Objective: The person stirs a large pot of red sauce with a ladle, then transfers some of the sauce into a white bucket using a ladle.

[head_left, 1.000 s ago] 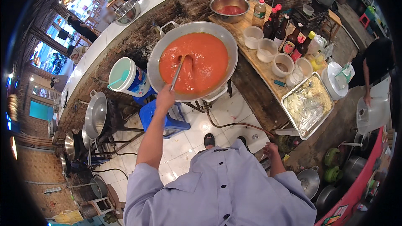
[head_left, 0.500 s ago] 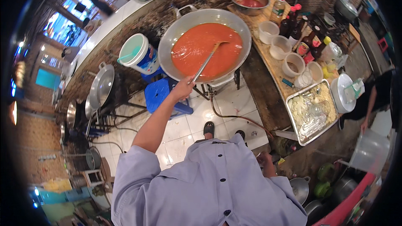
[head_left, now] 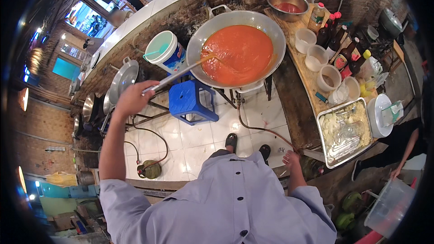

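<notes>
**Stirring a wide pan of red sauce from arm's length**

Reaching out at the left, the person's left hand is closed round the end of a long metal ladle, whose shaft slants up and right into the red sauce. The long handle likely lets the person stand well back from the big metal wok and its heat. A lidded white bucket stands just left of the wok, and a blue plastic stool sits on the tiled floor below its rim. The ladle's bowl is sunk in the sauce and cannot be seen; the burner under the wok is mostly hidden too

Further right, the right hand hangs low by the edge of the wooden desk, fingers loosely spread, holding nothing. The desk carries white tubs, sauce bottles and a steel tray, all within reach of the wok. At the far right another person's arm is cut off by the rim
</notes>
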Available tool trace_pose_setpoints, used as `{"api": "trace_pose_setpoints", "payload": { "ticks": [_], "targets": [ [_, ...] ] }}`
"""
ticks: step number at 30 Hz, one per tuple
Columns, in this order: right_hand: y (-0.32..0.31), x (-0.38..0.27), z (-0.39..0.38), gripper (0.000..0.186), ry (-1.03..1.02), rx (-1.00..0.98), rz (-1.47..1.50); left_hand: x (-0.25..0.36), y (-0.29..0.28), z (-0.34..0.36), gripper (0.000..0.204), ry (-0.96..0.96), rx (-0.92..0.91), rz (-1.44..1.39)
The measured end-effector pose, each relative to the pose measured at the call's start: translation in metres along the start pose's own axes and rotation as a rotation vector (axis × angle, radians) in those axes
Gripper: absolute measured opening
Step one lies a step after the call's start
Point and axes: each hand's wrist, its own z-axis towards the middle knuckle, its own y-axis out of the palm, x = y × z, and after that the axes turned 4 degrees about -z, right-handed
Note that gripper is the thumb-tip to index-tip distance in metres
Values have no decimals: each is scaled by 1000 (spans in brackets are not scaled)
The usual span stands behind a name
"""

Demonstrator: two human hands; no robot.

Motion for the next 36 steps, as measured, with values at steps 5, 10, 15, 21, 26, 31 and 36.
{"api": "trace_pose_setpoints", "payload": {
  "ticks": [5,10,15,21,26,31,36],
  "targets": [
    [-25,27,10,35,30,-61,138,-39,-37,56,28,71,-15,290],
    [-41,73,-20,13,-37,-5,178,-118,-17,143,35,134,-118,284],
    [-22,139,-79,10,-12,107,428,-204,88,214,43,156,-130,-41],
    [63,255,-162,29,-26,316,255,-200,183,205,43,109,-11,-432],
    [132,325,-199,30,96,387,436,-245,185,184,38,-10,-111,-982],
    [133,378,-202,23,146,438,558,-241,227,164,29,-74,-172,-910],
    [138,373,-208,20,47,493,521,-155,258,123,13,-355,-772,-1692]
  ]
}}
